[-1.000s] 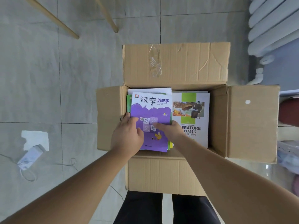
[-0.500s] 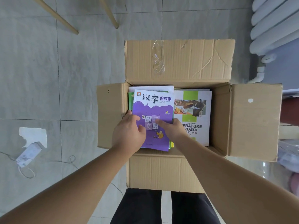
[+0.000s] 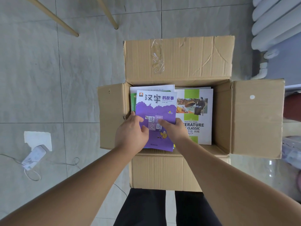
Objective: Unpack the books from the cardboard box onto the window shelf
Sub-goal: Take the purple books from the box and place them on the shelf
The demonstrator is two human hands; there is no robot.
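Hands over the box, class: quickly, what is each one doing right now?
Left hand: gripping the left edge of the purple book, thumb on its cover.
Right hand: fingers resting on the same book's cover; whether it grips cannot be told.

Looks like a room in a home or flat: grey tiled floor (image 3: 48, 79), white radiator (image 3: 275, 22) at the wall top right, wooden chair legs (image 3: 53, 15), power strip w/ cable (image 3: 33, 156) on the floor, open cardboard box (image 3: 179, 61) of books (image 3: 195, 115).
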